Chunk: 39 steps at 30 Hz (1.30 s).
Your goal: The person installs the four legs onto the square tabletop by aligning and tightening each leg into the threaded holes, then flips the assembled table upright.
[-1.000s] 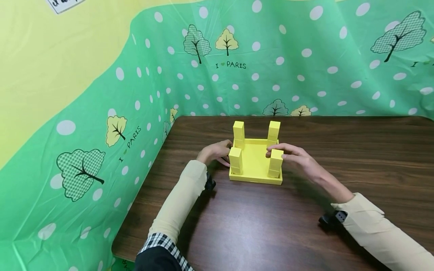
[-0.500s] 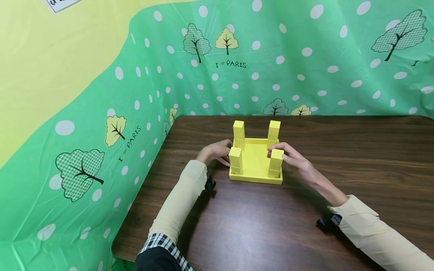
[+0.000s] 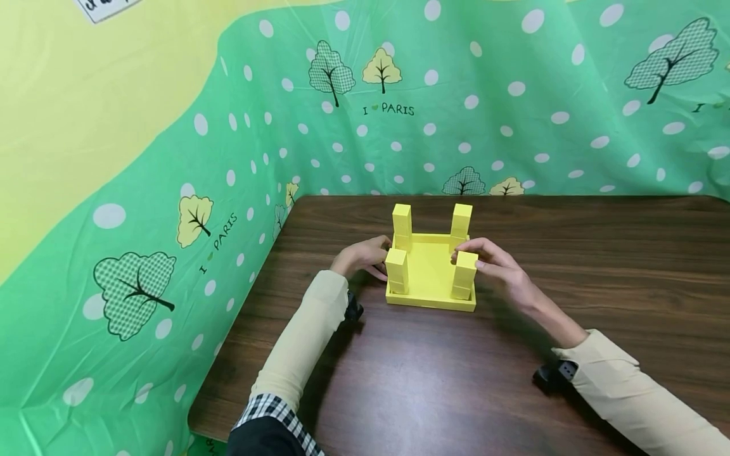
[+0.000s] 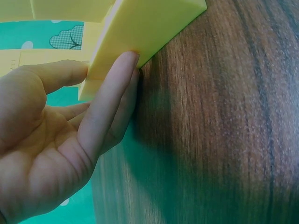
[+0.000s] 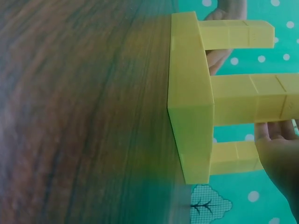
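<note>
A shallow yellow tray [image 3: 431,303] rests on the table with a column of stacked yellow blocks upright at each corner. My left hand [image 3: 360,256] holds the tray's left side; in the left wrist view its thumb [image 4: 72,72] lies at the edge and its fingers press the outer wall [image 4: 154,32]. My right hand [image 3: 509,271] pinches the near right column [image 3: 464,278] near its top, fingers behind it and thumb on its right side. In the right wrist view that column [image 5: 236,100] stands straight, with seams between its blocks. The near left column [image 3: 397,272] stands by my left hand.
The far left column [image 3: 402,225] and far right column [image 3: 460,223] stand on the tray's back corners. Dark wooden table [image 3: 422,380] surrounds the tray. A green printed cloth [image 3: 393,145] hangs along the back and left edges.
My right hand and forearm have shifted slightly left, and the fingers have drawn in closer around the near right column. The left hand, tray and other columns look the same.
</note>
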Available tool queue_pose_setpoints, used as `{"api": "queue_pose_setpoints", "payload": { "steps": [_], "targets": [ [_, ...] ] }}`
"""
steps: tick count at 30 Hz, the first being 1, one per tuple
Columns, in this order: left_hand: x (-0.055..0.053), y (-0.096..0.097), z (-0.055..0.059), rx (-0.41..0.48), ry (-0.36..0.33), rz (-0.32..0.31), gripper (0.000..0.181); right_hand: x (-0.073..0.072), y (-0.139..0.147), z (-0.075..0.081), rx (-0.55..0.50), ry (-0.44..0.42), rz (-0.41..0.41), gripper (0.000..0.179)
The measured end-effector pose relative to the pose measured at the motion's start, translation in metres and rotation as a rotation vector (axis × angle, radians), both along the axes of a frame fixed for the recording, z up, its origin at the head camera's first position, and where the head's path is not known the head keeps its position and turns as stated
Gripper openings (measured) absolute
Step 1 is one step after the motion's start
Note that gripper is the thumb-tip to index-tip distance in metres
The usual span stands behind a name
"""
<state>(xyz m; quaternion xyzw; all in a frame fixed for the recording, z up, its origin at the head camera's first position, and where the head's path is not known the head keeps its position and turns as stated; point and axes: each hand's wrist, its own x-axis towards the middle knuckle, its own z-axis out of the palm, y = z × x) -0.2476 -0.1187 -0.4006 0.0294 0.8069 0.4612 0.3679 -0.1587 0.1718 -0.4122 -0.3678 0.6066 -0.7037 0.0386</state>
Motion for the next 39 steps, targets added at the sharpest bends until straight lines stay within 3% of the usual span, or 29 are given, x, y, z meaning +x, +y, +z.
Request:
{"api": "queue_pose_setpoints", "payload": {
  "steps": [3, 6, 11, 14, 23, 32, 39],
  "targets": [
    [0.0, 0.0, -0.001, 0.0, -0.004, 0.002, 0.048, 0.001, 0.002, 0.001, -0.031, -0.035, -0.037, 0.033],
    [0.0, 0.0, -0.001, 0.0, -0.003, 0.003, 0.047, 0.007, 0.001, 0.012, 0.003, -0.126, -0.144, 0.03],
    [0.0, 0.0, -0.002, 0.002, -0.002, 0.007, 0.046, 0.006, 0.0, 0.016, 0.273, -0.21, -0.407, 0.031],
    [0.0, 0.0, -0.002, 0.004, -0.001, 0.007, 0.046, 0.004, 0.001, 0.014, 0.431, -0.237, -0.49, 0.034],
    [0.0, 0.001, -0.004, 0.011, 0.003, 0.006, 0.05, 0.0, 0.004, 0.007, 0.678, -0.321, -0.484, 0.048],
    [-0.001, -0.001, -0.007, 0.011, 0.005, 0.01, 0.058, -0.008, 0.002, 0.002, 0.734, -0.383, -0.412, 0.061],
    [0.002, -0.003, -0.009, 0.025, 0.04, -0.014, 0.06, -0.012, 0.001, 0.0, 0.816, -0.357, -0.367, 0.066]
  ]
}}
